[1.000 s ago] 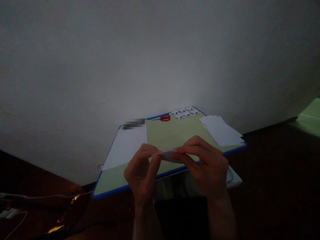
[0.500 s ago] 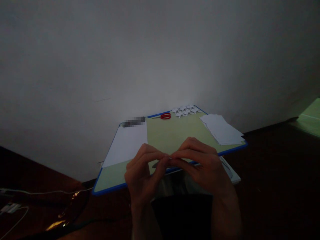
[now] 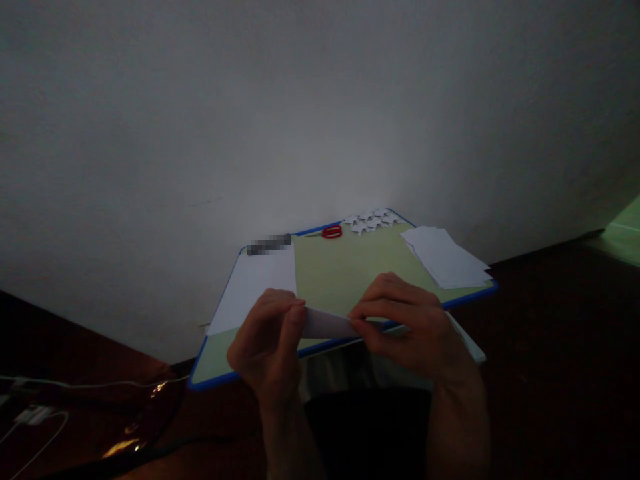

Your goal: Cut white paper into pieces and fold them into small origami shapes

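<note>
The held paper (image 3: pixel 327 325) is tinted a dim lilac-grey. The table (image 3: pixel 340 273) is coloured pale yellow-green and is bordered in blue. Plain white is shown by the large sheet (image 3: pixel 260 287), the paper stack (image 3: pixel 445 257) and the star-like pieces (image 3: pixel 373 221). The scissors (image 3: pixel 332 232) are handled in red. The wall (image 3: pixel 320 120) is seen as unpatterned grey, the floor (image 3: pixel 550 360) as dark reddish-brown.

We hold a small piece of white paper (image 3: pixel 325 325), greyish in the dim light; it spans the gap between our left hand (image 3: pixel 273 340) and right hand (image 3: pixel 413 327), pinched at both ends; its upper edge slopes down rightward; it overlaps, in our view, the table's near blue rim (image 3: pixel 215 383); we cannot see its covered ends.
</note>
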{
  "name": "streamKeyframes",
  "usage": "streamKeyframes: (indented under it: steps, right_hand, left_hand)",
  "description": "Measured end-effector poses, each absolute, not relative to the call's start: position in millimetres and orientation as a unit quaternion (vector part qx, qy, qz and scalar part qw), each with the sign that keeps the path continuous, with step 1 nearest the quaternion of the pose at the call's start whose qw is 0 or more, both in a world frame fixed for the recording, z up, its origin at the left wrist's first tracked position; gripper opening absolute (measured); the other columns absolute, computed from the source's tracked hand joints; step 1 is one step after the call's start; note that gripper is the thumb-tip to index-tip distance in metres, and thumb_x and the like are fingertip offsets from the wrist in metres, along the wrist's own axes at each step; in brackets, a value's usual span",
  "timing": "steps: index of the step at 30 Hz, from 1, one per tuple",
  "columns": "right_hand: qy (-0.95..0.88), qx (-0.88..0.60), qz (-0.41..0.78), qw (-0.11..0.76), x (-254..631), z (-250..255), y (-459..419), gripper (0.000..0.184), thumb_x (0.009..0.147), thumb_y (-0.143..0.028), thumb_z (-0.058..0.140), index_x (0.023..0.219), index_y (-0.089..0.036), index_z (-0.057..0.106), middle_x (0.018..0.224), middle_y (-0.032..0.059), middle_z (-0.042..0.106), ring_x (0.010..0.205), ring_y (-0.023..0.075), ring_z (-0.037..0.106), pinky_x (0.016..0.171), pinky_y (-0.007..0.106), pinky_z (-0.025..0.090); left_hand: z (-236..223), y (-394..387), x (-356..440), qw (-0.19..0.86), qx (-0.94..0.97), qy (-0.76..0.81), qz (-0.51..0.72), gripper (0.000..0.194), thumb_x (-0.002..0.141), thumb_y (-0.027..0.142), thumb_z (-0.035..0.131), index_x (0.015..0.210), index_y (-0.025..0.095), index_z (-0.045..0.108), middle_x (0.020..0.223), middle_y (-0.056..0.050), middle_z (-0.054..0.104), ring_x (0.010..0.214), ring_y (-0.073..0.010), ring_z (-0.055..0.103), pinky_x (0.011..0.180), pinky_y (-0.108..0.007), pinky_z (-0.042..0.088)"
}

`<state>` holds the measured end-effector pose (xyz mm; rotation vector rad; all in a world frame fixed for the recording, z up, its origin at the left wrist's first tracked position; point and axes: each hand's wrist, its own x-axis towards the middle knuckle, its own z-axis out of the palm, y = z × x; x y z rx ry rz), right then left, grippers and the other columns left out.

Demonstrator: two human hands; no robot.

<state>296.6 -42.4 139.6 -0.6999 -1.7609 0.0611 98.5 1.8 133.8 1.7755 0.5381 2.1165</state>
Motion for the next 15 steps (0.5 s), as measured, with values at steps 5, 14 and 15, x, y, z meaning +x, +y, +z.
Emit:
streamKeyframes:
  steps: [5, 14, 15]
  right_hand:
    - [-0.75, -0.299, 0.039, 0.589, 302, 134, -42, 0.009, 0.093, -0.013, 0.075, 0.092, -0.021, 0.072, 0.082, 0.0013, 0.072, 0.077, 0.0171, 0.063, 0.074, 0.037, 0.051]
    - [-0.638, -0.376, 0.052, 0.67, 297, 128, -32, 0.011, 0.1, -0.017, 0.063, 0.093, -0.024, 0.064, 0.09, 0.0006, 0.064, 0.088, 0.0181, 0.06, 0.078, 0.035, 0.048]
    - [-0.621, -0.377, 0.063, 0.684, 295, 127, -30, 0.01, 0.102, -0.018, 0.061, 0.095, -0.024, 0.063, 0.091, 0.0009, 0.063, 0.089, 0.0181, 0.06, 0.079, 0.034, 0.048]
  left_hand:
    - [132, 5, 90, 0.161, 0.56, 0.212, 0.785, 0.007, 0.084, 0.019, 0.083, 0.087, 0.024, 0.08, 0.08, 0.001, 0.073, 0.077, -0.0157, 0.065, 0.073, -0.031, 0.051]
    - [127, 11, 88, 0.209, 0.645, 0.234, 0.697, 0.01, 0.088, 0.013, 0.077, 0.082, 0.02, 0.074, 0.076, 0.001, 0.068, 0.073, -0.013, 0.062, 0.066, -0.026, 0.047]
    - [127, 10, 87, 0.22, 0.659, 0.239, 0.678, 0.01, 0.089, 0.014, 0.077, 0.082, 0.02, 0.073, 0.076, 0.001, 0.068, 0.073, -0.0133, 0.062, 0.067, -0.026, 0.047]
